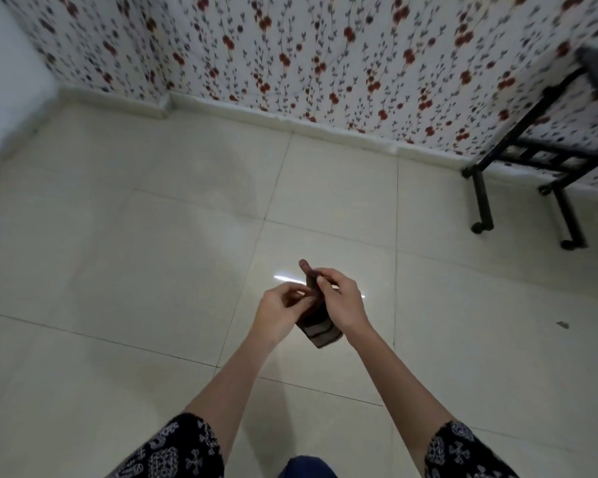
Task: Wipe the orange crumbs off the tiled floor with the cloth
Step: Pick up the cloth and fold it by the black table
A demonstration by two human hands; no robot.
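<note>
A dark brown folded cloth [320, 331] with lighter stripes hangs in the air above the pale tiled floor [152, 270]. My left hand [283, 310] pinches its left side and my right hand [342, 301] grips its upper part, fingers curled around it. The cloth's top end pokes up between my thumbs. No orange crumbs show on the tiles; a small dark speck [562, 325] lies on the floor far right.
A wall with red-flowered covering [325, 56] and a white skirting board runs across the back. A black metal furniture frame [518, 174] with feet stands at the back right. My dark trouser leg [306, 467] shows at the bottom edge.
</note>
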